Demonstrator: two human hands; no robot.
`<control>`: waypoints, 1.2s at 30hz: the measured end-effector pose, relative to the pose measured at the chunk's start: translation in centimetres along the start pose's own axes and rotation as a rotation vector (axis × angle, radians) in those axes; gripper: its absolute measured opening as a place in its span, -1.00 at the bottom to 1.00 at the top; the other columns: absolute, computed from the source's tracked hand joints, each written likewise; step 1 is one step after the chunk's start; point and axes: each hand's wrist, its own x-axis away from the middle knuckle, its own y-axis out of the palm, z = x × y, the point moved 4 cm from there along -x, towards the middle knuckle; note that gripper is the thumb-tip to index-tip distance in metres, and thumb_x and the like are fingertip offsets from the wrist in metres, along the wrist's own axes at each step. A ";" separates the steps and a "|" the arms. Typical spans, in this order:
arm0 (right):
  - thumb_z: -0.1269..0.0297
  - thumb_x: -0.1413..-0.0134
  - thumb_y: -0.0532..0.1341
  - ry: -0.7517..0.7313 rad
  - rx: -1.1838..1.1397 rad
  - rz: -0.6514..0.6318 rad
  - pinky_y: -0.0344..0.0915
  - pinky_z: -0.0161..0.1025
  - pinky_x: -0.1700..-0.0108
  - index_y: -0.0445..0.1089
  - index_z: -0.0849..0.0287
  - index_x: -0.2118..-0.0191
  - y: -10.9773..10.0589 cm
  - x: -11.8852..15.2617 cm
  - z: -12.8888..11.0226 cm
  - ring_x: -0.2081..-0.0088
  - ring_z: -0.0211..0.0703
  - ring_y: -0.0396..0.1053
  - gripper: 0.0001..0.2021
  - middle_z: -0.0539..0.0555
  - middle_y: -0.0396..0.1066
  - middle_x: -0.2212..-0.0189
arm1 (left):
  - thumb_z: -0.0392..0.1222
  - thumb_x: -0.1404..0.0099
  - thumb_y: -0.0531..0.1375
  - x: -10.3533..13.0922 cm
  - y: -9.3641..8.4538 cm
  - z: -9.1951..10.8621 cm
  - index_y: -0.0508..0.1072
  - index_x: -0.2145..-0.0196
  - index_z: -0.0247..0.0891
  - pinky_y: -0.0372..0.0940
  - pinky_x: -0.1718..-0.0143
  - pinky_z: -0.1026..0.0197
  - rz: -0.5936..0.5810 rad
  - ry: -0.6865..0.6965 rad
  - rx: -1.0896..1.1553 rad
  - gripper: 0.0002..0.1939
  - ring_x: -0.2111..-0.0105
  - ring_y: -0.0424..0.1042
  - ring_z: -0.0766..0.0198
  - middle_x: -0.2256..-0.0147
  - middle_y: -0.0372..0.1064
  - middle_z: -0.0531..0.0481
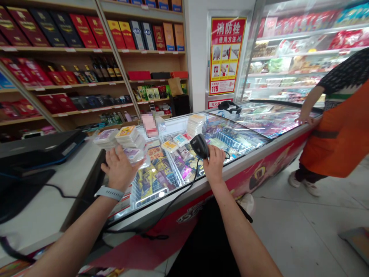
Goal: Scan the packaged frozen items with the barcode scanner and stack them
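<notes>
My right hand is wrapped round a black barcode scanner, held above the glass top of a chest freezer. The scanner's cord runs down over the freezer's edge toward the lower left. My left hand, with a pale watch band at the wrist, has its fingers spread at the near side of several stacked clear packs with printed labels. Whether its fingertips touch the packs I cannot make out. Another stack of packs and some loose flat packs lie on the glass beyond the scanner.
Left of the freezer is a white counter with a black device. A person in an orange apron stands at the freezer's right side, one hand on its edge. Shelves of boxes line the back; a lit cooler stands at right.
</notes>
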 end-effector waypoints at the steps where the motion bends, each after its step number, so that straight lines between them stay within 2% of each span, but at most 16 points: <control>1: 0.50 -0.06 0.08 0.001 -0.004 -0.001 0.00 0.16 -0.24 0.29 0.21 -0.16 0.0 0.0 0.0 -0.08 0.10 0.25 -0.50 0.27 0.35 -0.03 | 0.31 -0.20 0.22 0.3 -0.4 1.0 -0.09 -0.39 -0.47 -0.11 -0.21 -0.53 0.032 0.052 0.004 0.08 -0.37 -0.18 -0.43 -0.36 -0.15 -0.65; 3: 0.49 -0.07 0.07 0.001 -0.006 0.000 0.01 0.14 -0.23 0.30 0.22 -0.15 -0.1 0.0 0.0 -0.07 0.10 0.25 -0.52 0.27 0.35 -0.02 | 0.24 -0.22 0.24 1.1 -0.9 3.4 -0.08 -0.40 -0.33 -0.17 -0.27 -0.43 0.063 0.200 0.048 0.02 -0.40 -0.22 -0.34 -0.40 -0.19 -0.53; 5: 0.49 -0.08 0.07 0.001 -0.004 0.011 0.01 0.12 -0.23 0.30 0.23 -0.14 -0.2 -0.1 -0.1 -0.07 0.09 0.26 -0.53 0.27 0.36 -0.02 | 0.16 -0.27 0.22 1.5 -0.6 6.0 -0.02 -0.39 -0.19 -0.10 -0.30 -0.29 0.015 0.323 0.137 -0.12 -0.38 -0.08 -0.23 -0.37 -0.04 -0.38; 6: 0.49 -0.08 0.07 0.001 -0.005 0.018 0.00 0.11 -0.23 0.31 0.24 -0.14 -0.2 -0.1 -0.1 -0.07 0.08 0.26 -0.54 0.27 0.37 -0.02 | 0.14 -0.29 0.20 1.4 0.1 7.2 0.02 -0.38 -0.17 -0.05 -0.30 -0.22 -0.044 0.341 0.182 -0.17 -0.35 0.01 -0.20 -0.34 0.06 -0.34; 7: 0.49 -0.08 0.08 0.001 -0.006 0.024 0.00 0.10 -0.24 0.31 0.24 -0.13 -0.3 -0.1 -0.1 -0.06 0.08 0.26 -0.54 0.27 0.37 -0.02 | 0.14 -0.29 0.19 1.0 1.1 8.2 0.06 -0.36 -0.20 0.02 -0.27 -0.17 -0.108 0.321 0.215 -0.20 -0.32 0.08 -0.19 -0.30 0.13 -0.33; 9: 0.51 -0.06 0.08 0.006 -0.009 0.025 -0.01 0.10 -0.24 0.31 0.25 -0.13 -0.3 -0.1 -0.2 -0.07 0.07 0.26 -0.53 0.27 0.37 -0.02 | 0.15 -0.25 0.21 -0.3 3.8 9.7 0.12 -0.32 -0.32 0.05 -0.26 -0.14 -0.275 0.196 0.222 -0.18 -0.28 0.15 -0.20 -0.25 0.21 -0.38; 10: 0.51 -0.05 0.08 0.010 -0.011 0.018 -0.01 0.11 -0.24 0.31 0.25 -0.14 -0.3 -0.1 -0.2 -0.07 0.08 0.25 -0.52 0.27 0.37 -0.03 | 0.15 -0.21 0.23 -1.2 5.2 10.3 0.15 -0.29 -0.37 0.06 -0.24 -0.17 -0.305 0.156 0.216 -0.17 -0.25 0.18 -0.25 -0.21 0.25 -0.43; 14: 0.54 -0.03 0.08 0.023 -0.003 -0.019 -0.01 0.13 -0.24 0.31 0.23 -0.15 -0.3 -0.1 -0.2 -0.09 0.08 0.25 -0.48 0.26 0.36 -0.04 | 0.17 -0.10 0.30 -4.8 9.6 11.3 0.22 -0.19 -0.50 0.15 -0.11 -0.27 -0.364 0.041 0.211 -0.12 -0.17 0.27 -0.43 -0.12 0.30 -0.62; 16: 0.55 -0.01 0.08 0.020 0.001 -0.027 0.00 0.13 -0.24 0.32 0.22 -0.14 -0.3 -0.2 -0.2 -0.09 0.09 0.25 -0.48 0.26 0.36 -0.04 | 0.16 -0.04 0.33 -6.1 11.0 11.0 0.20 -0.19 -0.51 0.17 -0.08 -0.25 -0.398 0.015 0.219 -0.08 -0.18 0.27 -0.43 -0.11 0.31 -0.64; 19: 0.55 0.00 0.09 0.014 -0.002 -0.029 0.00 0.13 -0.24 0.31 0.22 -0.15 -0.4 -0.2 -0.3 -0.09 0.09 0.25 -0.46 0.26 0.36 -0.04 | 0.18 -0.02 0.30 -7.2 12.1 10.4 0.16 -0.19 -0.54 0.21 0.00 -0.22 -0.456 0.018 0.228 -0.04 -0.15 0.31 -0.39 -0.06 0.36 -0.59; 23: 0.53 -0.04 0.09 0.019 -0.004 -0.027 -0.02 0.10 -0.25 0.32 0.22 -0.14 -0.4 -0.2 -0.3 -0.09 0.09 0.25 -0.50 0.26 0.37 -0.05 | 0.15 0.03 0.33 -6.5 12.0 10.2 0.17 -0.20 -0.57 0.24 0.02 -0.22 -0.446 0.064 0.229 -0.01 -0.11 0.36 -0.42 -0.06 0.37 -0.60; 26: 0.52 -0.04 0.08 0.018 -0.007 -0.023 -0.03 0.09 -0.25 0.32 0.22 -0.12 -0.4 -0.2 -0.4 -0.09 0.07 0.25 -0.52 0.24 0.38 -0.04 | 0.04 0.03 0.37 -4.9 11.0 10.6 0.14 -0.25 -0.52 0.18 -0.10 -0.26 -0.364 0.152 0.255 -0.01 -0.14 0.31 -0.42 -0.13 0.31 -0.60; 31: 0.50 -0.04 0.08 -0.018 -0.025 -0.074 -0.01 0.08 -0.25 0.31 0.22 -0.11 -0.9 -0.3 -0.4 -0.08 0.07 0.27 -0.54 0.23 0.40 -0.02 | -0.10 0.06 0.41 -2.7 8.1 10.0 0.13 -0.29 -0.32 0.01 -0.29 -0.17 -0.274 0.354 0.346 0.00 -0.23 0.19 -0.27 -0.21 0.25 -0.36; 33: 0.47 -0.06 0.08 -0.040 -0.045 -0.111 0.00 0.08 -0.24 0.30 0.23 -0.10 -1.7 -0.6 -0.5 -0.07 0.08 0.29 -0.56 0.23 0.41 0.00 | -0.14 0.08 0.43 -2.5 6.6 9.3 0.13 -0.30 -0.24 0.00 -0.31 -0.15 -0.253 0.422 0.385 0.02 -0.25 0.17 -0.23 -0.22 0.25 -0.27; 36: 0.45 -0.06 0.09 -0.083 -0.084 -0.181 0.04 0.07 -0.21 0.31 0.24 -0.08 -3.4 -1.2 -1.1 -0.05 0.09 0.30 -0.58 0.24 0.42 0.02 | -0.15 0.05 0.44 -2.4 4.1 8.1 0.09 -0.33 -0.19 0.03 -0.30 -0.18 -0.191 0.586 0.429 0.04 -0.25 0.16 -0.22 -0.23 0.23 -0.24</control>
